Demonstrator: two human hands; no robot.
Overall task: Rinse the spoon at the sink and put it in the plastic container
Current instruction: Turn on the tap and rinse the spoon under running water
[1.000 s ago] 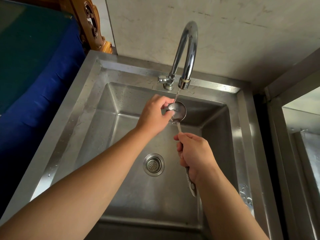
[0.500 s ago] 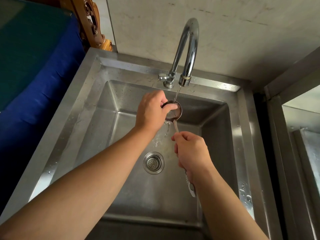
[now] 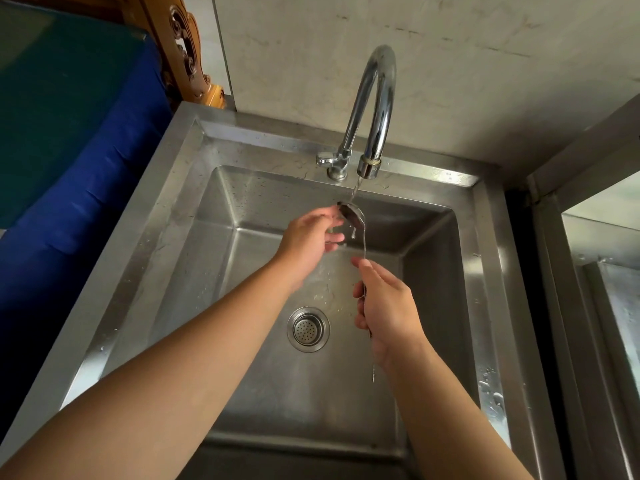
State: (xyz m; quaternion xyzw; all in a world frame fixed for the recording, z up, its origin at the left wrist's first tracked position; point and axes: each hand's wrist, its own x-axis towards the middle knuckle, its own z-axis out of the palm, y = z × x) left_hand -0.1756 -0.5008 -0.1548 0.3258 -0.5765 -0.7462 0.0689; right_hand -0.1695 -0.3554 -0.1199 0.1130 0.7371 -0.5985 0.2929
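- The right hand (image 3: pixel 388 306) is clamped around the handle of the spoon (image 3: pixel 355 218), holding it upright over the stainless sink (image 3: pixel 166 216).
- The spoon's bowl sits under the thin stream of water (image 3: pixel 356 188) from the curved chrome faucet (image 3: pixel 375 98).
- The left hand (image 3: pixel 308 237) is beside the bowl, fingers loosely apart, fingertips touching its left edge.
- A round drain strainer (image 3: pixel 308 329) lies below the hands.
- A blue cloth (image 3: pixel 79 161) hangs left of the sink; a steel frame (image 3: pixel 571 271) stands to the right.
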